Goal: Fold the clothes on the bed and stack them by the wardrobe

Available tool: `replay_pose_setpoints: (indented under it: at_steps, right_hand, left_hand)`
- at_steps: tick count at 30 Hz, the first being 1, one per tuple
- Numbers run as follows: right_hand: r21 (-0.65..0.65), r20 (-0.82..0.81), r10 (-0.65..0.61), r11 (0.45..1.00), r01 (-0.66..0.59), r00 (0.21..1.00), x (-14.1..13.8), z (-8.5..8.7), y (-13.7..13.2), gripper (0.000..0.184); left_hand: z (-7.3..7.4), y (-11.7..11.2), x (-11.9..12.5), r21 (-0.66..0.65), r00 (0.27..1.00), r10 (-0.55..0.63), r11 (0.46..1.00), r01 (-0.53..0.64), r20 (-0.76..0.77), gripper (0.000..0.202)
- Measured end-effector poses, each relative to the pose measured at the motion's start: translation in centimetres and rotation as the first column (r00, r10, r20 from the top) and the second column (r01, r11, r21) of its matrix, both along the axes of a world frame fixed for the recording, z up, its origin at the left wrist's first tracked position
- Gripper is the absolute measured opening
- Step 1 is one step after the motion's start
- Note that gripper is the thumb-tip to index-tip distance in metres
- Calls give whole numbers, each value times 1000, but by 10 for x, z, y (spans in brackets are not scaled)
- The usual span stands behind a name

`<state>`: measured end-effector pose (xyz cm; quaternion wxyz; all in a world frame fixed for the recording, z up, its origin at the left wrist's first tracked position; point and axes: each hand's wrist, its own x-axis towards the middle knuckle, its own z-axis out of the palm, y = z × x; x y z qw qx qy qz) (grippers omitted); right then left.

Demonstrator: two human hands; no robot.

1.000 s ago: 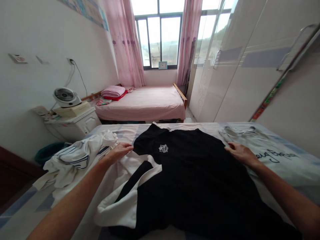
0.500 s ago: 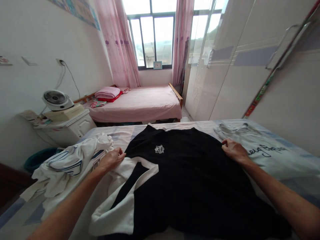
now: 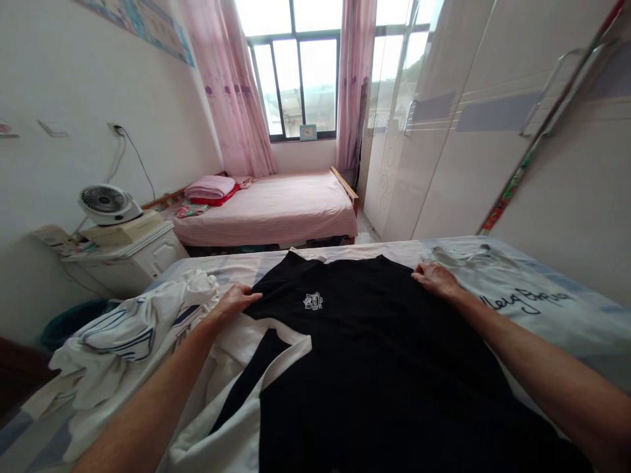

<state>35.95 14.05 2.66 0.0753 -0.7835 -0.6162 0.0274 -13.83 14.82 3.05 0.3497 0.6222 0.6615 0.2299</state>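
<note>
A black T-shirt with white sleeve parts and a small white chest print lies spread over the near bed. At its left shoulder edge, my left hand pinches the cloth. My right hand grips the opposite edge, fingers closed on the black fabric. Left of the shirt lies a heap of white clothes with dark blue stripes. A pale grey-green shirt with black lettering lies flat beyond my right hand. The lower hem of the black shirt runs out of view.
Behind stands a second bed with a pink sheet and folded bedding. A white fan sits on a box over a small cabinet, with a dark green bin below. White wardrobes line the right side.
Both hands have moved inward along the black shirt's shoulder edges, the right one further. Both still hold the cloth. The view has shifted slightly.
</note>
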Motion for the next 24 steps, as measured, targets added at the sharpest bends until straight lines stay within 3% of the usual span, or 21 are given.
replay_pose_setpoints:
  at_steps: [2, 4, 6, 9, 13, 20, 24]
  right_hand:
    - [10, 4, -12, 1000, 12, 1000, 0, -1, 3, 23]
    - [23, 6, -20, 1000, 20, 1000, 2, -2, 4, 25]
    - [39, 11, -1, 999, 1, 1000, 4, -4, 6, 26]
    - [55, 41, 66, 996, -68, 997, 4, -6, 7, 22]
    - [64, 59, 77, 995, -81, 995, 2, -11, 7, 19]
    - [235, 39, 16, 972, -24, 999, 5, -26, 4, 19]
    - [230, 85, -17, 973, -3, 996, 3, -23, 4, 23]
  left_hand:
    - [-2, -2, 2, -26, 973, -11, 1000, 17, 233, 38]
    - [-3, -2, 2, -3, 948, 18, 1000, -17, 318, 39]
    - [-4, 0, 3, 64, 970, 46, 996, -63, 239, 38]
    - [-10, 0, 4, 197, 997, 69, 978, -61, -32, 36]
    - [-18, -6, 8, 331, 941, 144, 943, -37, -305, 32]
    - [-19, -8, 11, 323, 928, 142, 946, -26, -344, 32]
    - [-19, -6, 11, 314, 915, 156, 949, -35, -371, 32]
